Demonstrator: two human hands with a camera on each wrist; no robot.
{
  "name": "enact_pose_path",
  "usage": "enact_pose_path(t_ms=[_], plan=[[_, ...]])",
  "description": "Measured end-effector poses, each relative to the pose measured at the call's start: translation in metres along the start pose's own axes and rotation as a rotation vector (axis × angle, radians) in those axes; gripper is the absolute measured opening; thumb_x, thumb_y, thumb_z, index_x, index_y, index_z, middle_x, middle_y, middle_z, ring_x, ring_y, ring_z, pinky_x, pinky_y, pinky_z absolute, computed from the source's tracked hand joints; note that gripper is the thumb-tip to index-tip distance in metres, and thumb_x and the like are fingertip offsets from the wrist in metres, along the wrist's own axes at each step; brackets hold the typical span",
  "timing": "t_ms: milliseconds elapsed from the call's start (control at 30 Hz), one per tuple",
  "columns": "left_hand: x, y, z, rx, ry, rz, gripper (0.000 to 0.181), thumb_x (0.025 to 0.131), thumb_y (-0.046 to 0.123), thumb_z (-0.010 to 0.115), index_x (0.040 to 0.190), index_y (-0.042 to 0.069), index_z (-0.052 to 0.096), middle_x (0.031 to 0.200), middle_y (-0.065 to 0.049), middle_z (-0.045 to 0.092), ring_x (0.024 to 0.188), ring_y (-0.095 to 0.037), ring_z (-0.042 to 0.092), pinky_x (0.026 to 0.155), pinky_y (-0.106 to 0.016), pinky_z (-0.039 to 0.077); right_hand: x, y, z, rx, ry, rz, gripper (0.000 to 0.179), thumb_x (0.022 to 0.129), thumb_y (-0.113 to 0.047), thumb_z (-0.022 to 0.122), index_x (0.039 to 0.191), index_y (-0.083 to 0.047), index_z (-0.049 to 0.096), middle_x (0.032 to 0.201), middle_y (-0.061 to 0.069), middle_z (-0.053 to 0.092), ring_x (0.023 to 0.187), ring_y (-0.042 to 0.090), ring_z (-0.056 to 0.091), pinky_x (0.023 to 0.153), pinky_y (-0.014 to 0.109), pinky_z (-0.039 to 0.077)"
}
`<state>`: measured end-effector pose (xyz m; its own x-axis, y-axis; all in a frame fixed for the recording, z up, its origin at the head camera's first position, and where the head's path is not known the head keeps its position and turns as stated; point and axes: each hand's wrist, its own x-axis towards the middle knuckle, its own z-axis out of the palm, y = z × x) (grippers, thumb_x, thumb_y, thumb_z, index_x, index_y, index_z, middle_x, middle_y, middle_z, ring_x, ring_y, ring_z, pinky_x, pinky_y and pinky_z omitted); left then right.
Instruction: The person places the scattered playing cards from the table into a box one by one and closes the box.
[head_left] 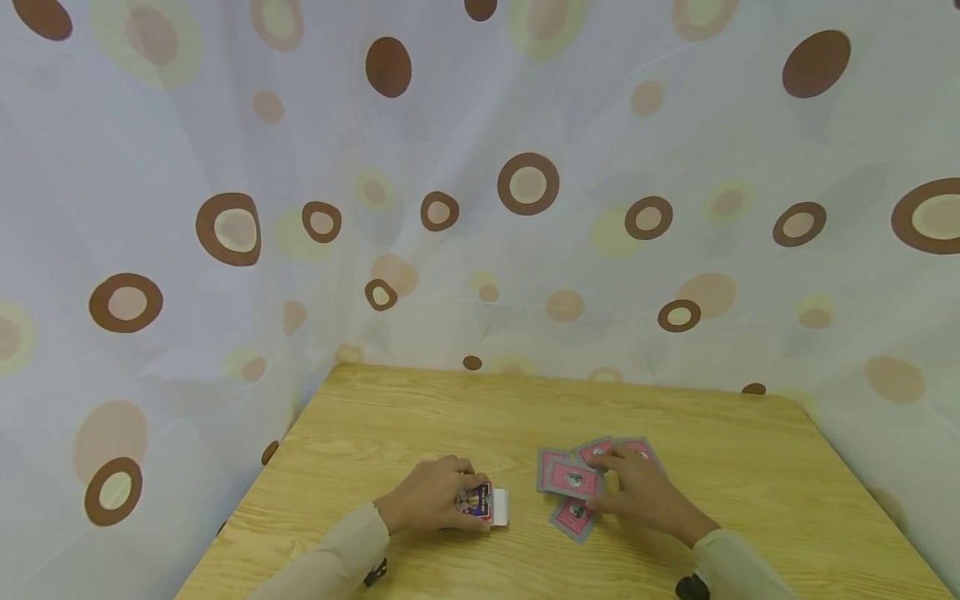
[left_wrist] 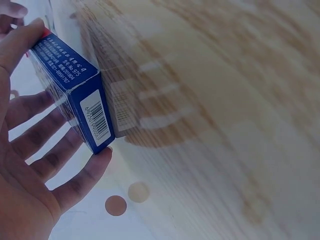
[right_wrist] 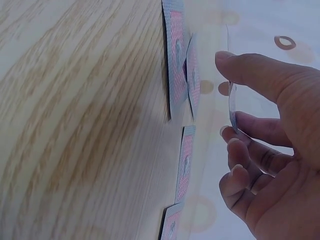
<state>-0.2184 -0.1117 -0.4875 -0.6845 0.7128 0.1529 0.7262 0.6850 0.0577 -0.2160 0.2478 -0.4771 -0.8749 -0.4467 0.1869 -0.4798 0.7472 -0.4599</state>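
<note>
My left hand grips a blue playing card box between thumb and fingers, low over the table. The box's white flap sticks out on the right, and its barcode end shows in the left wrist view. My right hand pinches a playing card, raised above the others and seen almost edge-on in the right wrist view. Around and under it several red-backed cards with grey borders lie face down, among them a near card and a far right card.
The cards rest on a light wooden table. A pale curtain with brown and yellow circles hangs behind the table and along both sides. Dark bands show at both wrists, below the light sleeves.
</note>
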Motion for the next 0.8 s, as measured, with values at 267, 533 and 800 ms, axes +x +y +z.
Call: enact_pose_path(t_ms=[267, 533, 800], plan=[[-0.001, 0.001, -0.001, -0.013, -0.002, -0.003, 0.073, 0.077, 0.078, 0.051, 0.128, 0.027, 0.062, 0.111, 0.004, 0.061, 0.085, -0.005, 0.052, 0.062, -0.020, 0.045, 0.002, -0.007, 0.001, 0.039, -0.035, 0.007, 0.067, 0.076, -0.047, 0.076, 0.128, -0.008, 0.059, 0.119, -0.001, 0.056, 0.107, 0.023, 0.056, 0.088, 0.046, 0.047], [-0.001, 0.000, 0.000, -0.014, 0.007, 0.001, 0.074, 0.077, 0.077, 0.051, 0.128, 0.025, 0.063, 0.111, 0.004, 0.061, 0.084, -0.004, 0.052, 0.062, -0.019, 0.045, 0.004, -0.012, 0.004, 0.047, -0.033, -0.019, 0.062, 0.076, -0.045, 0.077, 0.125, -0.011, 0.061, 0.119, -0.006, 0.051, 0.104, 0.019, 0.057, 0.087, 0.040, 0.049], [0.000, 0.001, 0.000, -0.006, -0.001, -0.013, 0.073, 0.077, 0.078, 0.051, 0.128, 0.027, 0.062, 0.112, 0.004, 0.061, 0.086, -0.006, 0.053, 0.063, -0.021, 0.045, 0.009, -0.017, 0.006, 0.011, -0.043, -0.030, 0.062, 0.075, -0.048, 0.077, 0.123, -0.012, 0.063, 0.119, -0.003, 0.052, 0.100, 0.017, 0.057, 0.082, 0.036, 0.049]])
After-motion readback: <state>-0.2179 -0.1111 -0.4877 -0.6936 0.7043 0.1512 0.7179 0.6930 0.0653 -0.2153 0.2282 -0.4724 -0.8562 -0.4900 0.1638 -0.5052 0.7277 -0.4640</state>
